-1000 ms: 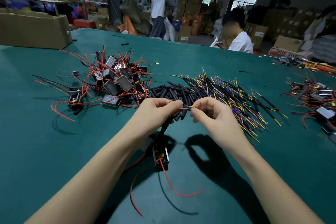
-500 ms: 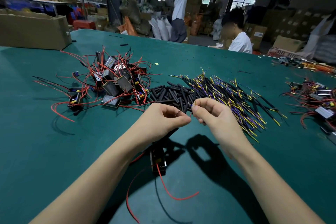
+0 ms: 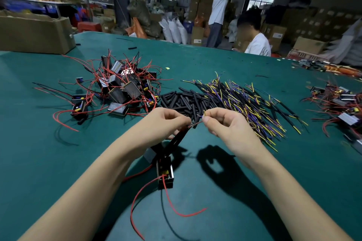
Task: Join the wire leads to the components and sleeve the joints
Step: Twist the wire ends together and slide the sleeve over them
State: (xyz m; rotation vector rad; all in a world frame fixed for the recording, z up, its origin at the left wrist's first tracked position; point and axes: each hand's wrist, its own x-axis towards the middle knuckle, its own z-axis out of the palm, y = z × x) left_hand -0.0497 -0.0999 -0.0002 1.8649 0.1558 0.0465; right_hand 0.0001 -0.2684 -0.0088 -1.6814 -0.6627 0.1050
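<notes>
My left hand [image 3: 166, 121] pinches a black-sleeved lead [image 3: 177, 140] that runs down to a small black component [image 3: 165, 172] hanging just above the green table [image 3: 58, 162]; red wires trail from it. My right hand [image 3: 225, 123] pinches a short yellow and purple wire lead [image 3: 203, 114]. A thin bare wire end [image 3: 195, 124] spans the small gap between the two hands. Beyond the hands lie black sleeves [image 3: 182, 101] and a heap of yellow and purple leads [image 3: 244, 101].
A pile of components with red wires [image 3: 121, 88] lies at the left, another pile [image 3: 340, 107] at the right edge. A cardboard box [image 3: 35, 33] stands far left. One person sits [image 3: 254, 43] and another stands [image 3: 219, 6] beyond the table's far edge.
The hands, pressed together half a second ago, have drawn slightly apart, showing the wire between them. The hanging component has swung a little. The standing person has walked to the right.
</notes>
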